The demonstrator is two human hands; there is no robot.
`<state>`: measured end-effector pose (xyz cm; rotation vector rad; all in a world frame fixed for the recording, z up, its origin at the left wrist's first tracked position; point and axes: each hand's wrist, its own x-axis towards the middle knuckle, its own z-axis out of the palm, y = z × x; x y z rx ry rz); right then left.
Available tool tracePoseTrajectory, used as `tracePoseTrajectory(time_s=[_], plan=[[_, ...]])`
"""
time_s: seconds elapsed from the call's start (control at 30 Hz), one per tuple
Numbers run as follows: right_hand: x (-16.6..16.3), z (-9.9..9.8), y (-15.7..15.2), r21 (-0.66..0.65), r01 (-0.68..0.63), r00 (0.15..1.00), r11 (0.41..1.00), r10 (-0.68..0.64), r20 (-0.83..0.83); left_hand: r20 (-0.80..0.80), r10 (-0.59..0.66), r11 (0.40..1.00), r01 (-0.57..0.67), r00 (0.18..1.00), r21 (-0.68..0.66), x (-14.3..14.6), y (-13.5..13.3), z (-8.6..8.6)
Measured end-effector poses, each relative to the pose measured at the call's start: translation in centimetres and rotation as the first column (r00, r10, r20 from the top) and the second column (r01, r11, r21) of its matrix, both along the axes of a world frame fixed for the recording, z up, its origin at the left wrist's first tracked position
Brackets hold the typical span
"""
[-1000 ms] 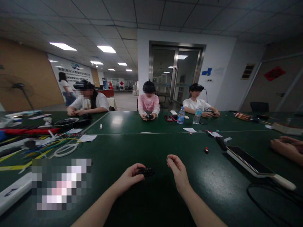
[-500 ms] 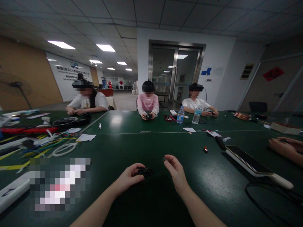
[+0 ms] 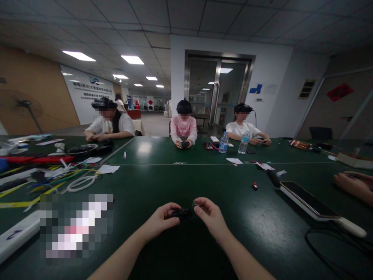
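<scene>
The left hand pinches a small black knobbly part between thumb and curled fingers, low over the smooth dark green table; the right hand nips a tiny grey piece at fingertip and thumb, just above that part; a clear plastic bottle, blue-labelled, stands far across, its writing unreadable.

Head view: camera rides on the wearer's head at the near edge of the green table, facing forward and slightly down across it. Wide lens, edges bowed. Nearest, bottom centre: left hand, right hand, small black part between them. Seated people opposite, far. Ceiling fills the top.
</scene>
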<state>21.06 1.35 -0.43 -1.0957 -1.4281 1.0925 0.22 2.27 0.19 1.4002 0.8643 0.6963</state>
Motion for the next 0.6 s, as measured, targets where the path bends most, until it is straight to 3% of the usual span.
tracePoseTrajectory(time_s=[0.33,0.6], plan=[[-1.7,1.5,-1.6,0.042,-0.134,0.968,0.99,0.121,0.219,-0.012,-0.023,0.999,0.024,1.0,0.032,0.0,0.1,-0.8],[-1.5,1.4,-1.6,0.083,-0.134,0.941,0.988,0.1,0.324,-0.047,-0.026,0.999,0.028,0.999,0.046,0.1,0.1,-0.7]])
